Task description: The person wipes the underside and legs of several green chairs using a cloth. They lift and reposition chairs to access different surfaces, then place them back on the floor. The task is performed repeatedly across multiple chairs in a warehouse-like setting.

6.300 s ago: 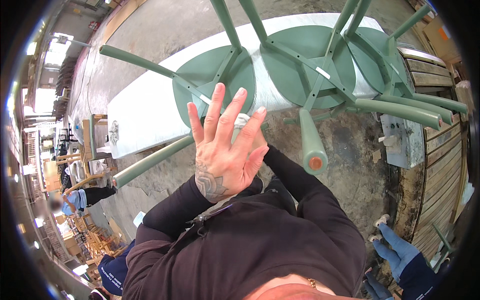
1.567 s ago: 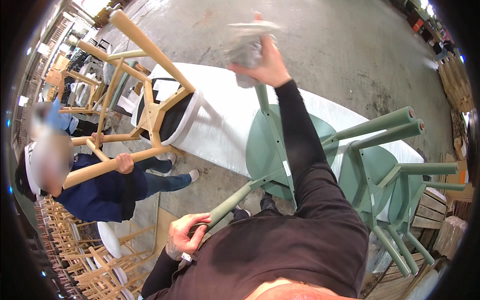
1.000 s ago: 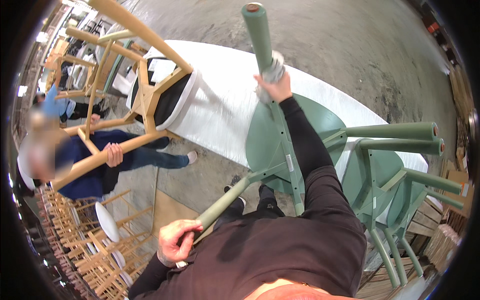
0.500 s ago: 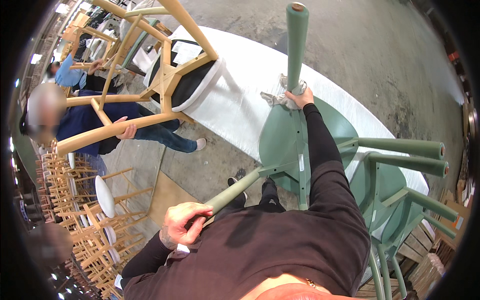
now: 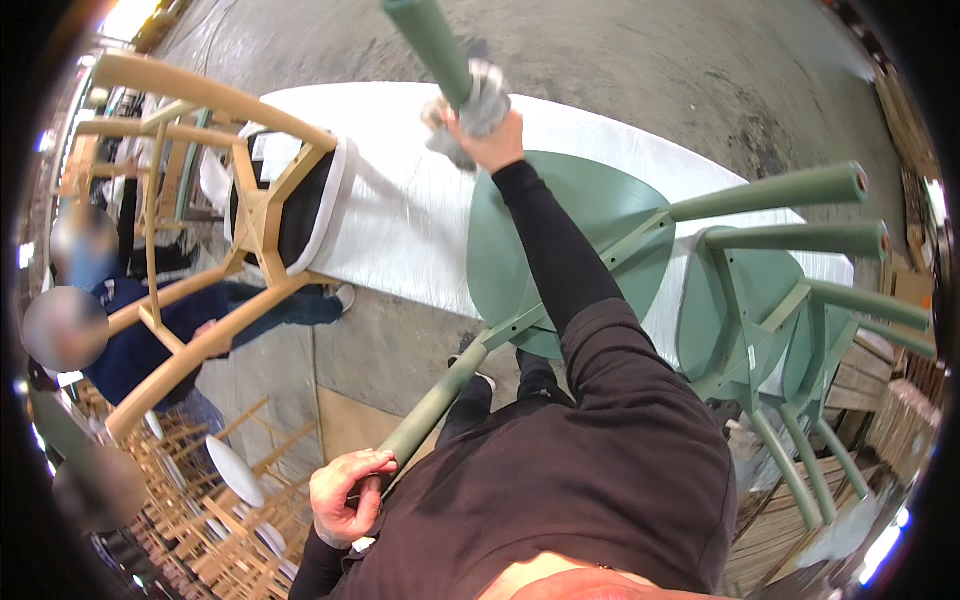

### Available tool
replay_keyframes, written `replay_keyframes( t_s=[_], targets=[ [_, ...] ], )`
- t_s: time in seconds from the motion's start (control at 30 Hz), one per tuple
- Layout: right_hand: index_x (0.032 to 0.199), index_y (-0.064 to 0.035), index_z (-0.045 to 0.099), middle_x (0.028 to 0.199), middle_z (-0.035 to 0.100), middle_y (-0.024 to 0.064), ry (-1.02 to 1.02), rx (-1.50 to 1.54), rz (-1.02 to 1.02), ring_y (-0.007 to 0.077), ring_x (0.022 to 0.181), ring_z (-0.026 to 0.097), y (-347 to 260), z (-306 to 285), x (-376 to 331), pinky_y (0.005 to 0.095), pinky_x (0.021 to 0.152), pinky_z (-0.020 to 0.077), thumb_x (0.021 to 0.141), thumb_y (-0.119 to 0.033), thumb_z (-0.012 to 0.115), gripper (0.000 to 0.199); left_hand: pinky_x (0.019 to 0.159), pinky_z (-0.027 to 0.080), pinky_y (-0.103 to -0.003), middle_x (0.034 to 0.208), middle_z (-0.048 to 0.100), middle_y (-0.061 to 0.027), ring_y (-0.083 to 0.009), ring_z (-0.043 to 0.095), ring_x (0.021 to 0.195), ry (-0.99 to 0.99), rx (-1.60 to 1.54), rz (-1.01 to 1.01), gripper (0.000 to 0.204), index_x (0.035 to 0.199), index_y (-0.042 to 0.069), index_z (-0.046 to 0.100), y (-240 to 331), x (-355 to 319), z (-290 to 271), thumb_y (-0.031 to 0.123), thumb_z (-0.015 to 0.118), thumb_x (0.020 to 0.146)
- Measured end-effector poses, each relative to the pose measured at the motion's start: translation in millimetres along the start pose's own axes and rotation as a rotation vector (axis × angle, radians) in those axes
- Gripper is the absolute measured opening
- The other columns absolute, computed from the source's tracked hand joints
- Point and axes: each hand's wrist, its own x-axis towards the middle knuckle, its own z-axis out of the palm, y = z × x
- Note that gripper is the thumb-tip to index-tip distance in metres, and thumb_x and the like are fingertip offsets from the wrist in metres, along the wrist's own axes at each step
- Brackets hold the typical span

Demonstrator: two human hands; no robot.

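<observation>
An upturned green chair (image 5: 560,200) rests on a white-covered table, its underside and legs facing up. My right hand (image 5: 490,145) is closed around a grey-white cloth (image 5: 485,100), which is wrapped about the leg pointing away from me. My left hand (image 5: 350,490) grips the end of the green leg (image 5: 435,410) nearest my body, thumb and fingers curled round it. A third leg (image 5: 770,190) sticks out to the right. My right forearm hides part of the chair's crossed underframe.
The white-covered table (image 5: 390,230) runs from left to right. More upturned green chairs (image 5: 735,300) stand close at the right. On the left, a person (image 5: 150,330) is behind an upturned wooden chair (image 5: 262,215). Stacked wooden chairs (image 5: 220,530) fill the lower left.
My right hand and the cloth have slid outward along the leg, toward its far end. My left hand still holds its leg. The view has shifted somewhat.
</observation>
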Motion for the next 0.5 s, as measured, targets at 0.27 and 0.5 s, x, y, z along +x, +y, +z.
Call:
replay_keyframes(
  t_s=[0.27, 0.5],
  targets=[
    [0.124, 0.0001, 0.061, 0.118, 0.069, 0.0239, -0.014, -0.241, 0.599, 0.0365, 0.112, 0.067, 14, -71, -40, 0.0412, 0.096, 0.0541, 0.065, -0.040, 0.092, 0.078, 0.087, 0.058, -0.034, 0.101, 0.075, -0.0191, -0.0259, 0.076, 0.092, -0.068, -0.055, 0.079, 0.031, 0.113, -0.005, 0.069, -20, -4, 1, -0.006, 0.059, 0.084],
    [0.133, 0.0054, 0.054, 0.125, 0.065, 0.0160, 1.055, -0.153, -0.160, 0.0256, 0.118, 0.062, -170, -231, -30, 0.0398, 0.100, 0.0503, 0.087, -0.023, 0.082, 0.060, 0.084, 0.057, -0.032, 0.100, 0.075, -0.0165, -0.0236, 0.075, 0.095, -0.129, -0.103, 0.012, 0.033, 0.115, -0.002, 0.070, -26, -15, 0, -0.006, 0.057, 0.086]
  ],
)
